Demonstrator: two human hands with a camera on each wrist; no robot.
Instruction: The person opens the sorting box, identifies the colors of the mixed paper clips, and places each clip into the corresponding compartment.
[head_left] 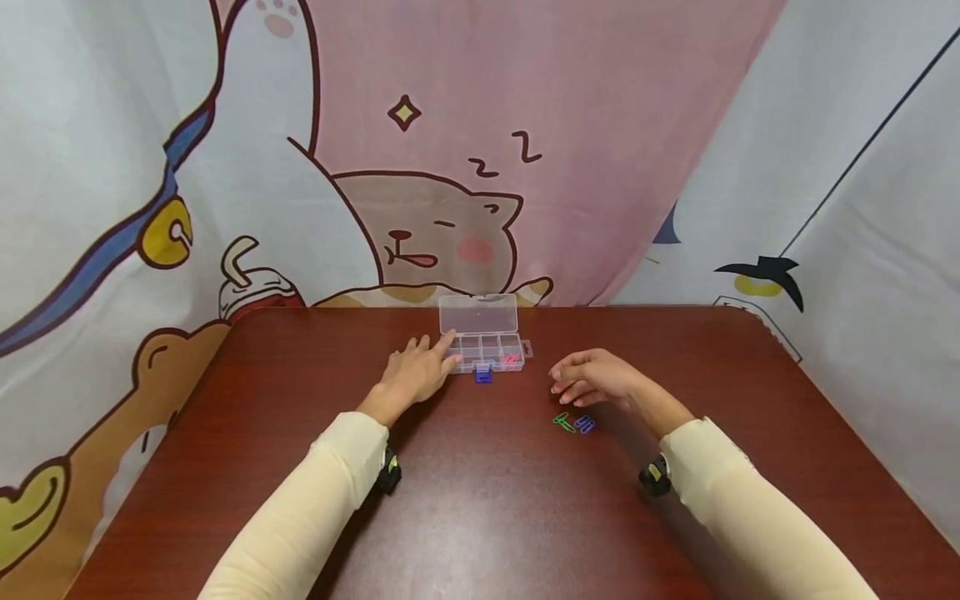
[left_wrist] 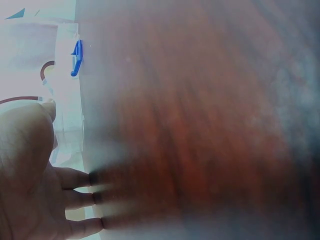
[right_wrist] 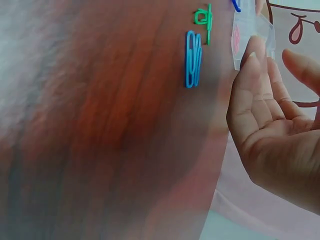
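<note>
A clear plastic compartment box point(head_left: 491, 364) stands on the table with its lid point(head_left: 478, 315) raised at the back. Pink paper clips point(head_left: 511, 360) lie in its front right compartment. At the box's left side my left hand point(head_left: 417, 368) rests with spread, straight fingers, thumb and index finger at the box edge. My right hand point(head_left: 597, 377) hovers right of the box, fingers loosely bent and holding nothing. Just below it on the table lie green paper clips point(head_left: 564, 422) and blue paper clips point(head_left: 584, 425), side by side. A blue latch point(head_left: 483, 375) sits at the box's front.
The brown wooden table point(head_left: 480, 492) ends right behind the box, where a printed curtain point(head_left: 600, 125) hangs. A clear hanging tab point(head_left: 527, 348) sticks out from the box's right end. Each wrist carries a small black camera point(head_left: 656, 476).
</note>
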